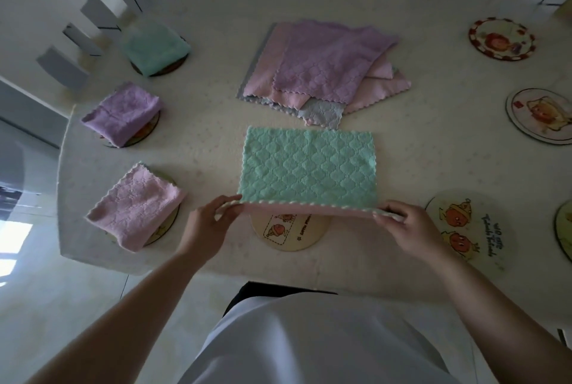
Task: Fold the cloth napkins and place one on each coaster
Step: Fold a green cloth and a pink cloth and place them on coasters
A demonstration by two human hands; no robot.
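Head view. I saw a cream tabletop (418,142) with a faint speckled print, rounded at its left edge, standing on pale glossy floor tiles. Behind it ran a white tiled wall with dark grout lines.

At the near middle lay a green napkin (309,167), a waffle-quilted microfibre with a scalloped trim and a pink underside showing along its near edge. My left hand (207,225) pinched the near left corner, and my right hand (405,229) pinched the near right corner; both lifted that edge just off the surface. Under the raised edge sat a round, wood-coloured coaster (291,235) with a cartoon print, partly covered by the cloth.

Beyond the napkin lay a loose pile of unfolded napkins (325,64): lilac on top, pink beneath, grey-blue at the bottom, all with wavy edges.

Down the left side were three folded napkins, each resting on its own round coaster: a folded green napkin (154,47) farthest, a folded lilac napkin (123,112) in the middle, a folded pink napkin (136,207) nearest.

On the right were bare round coasters with cartoon prints: a red-rimmed coaster (501,38) farthest, a pale coaster (538,116) nearer, and a near-right coaster (464,229) just beside my right hand.

A white garment (309,343) filled the bottom of the view.
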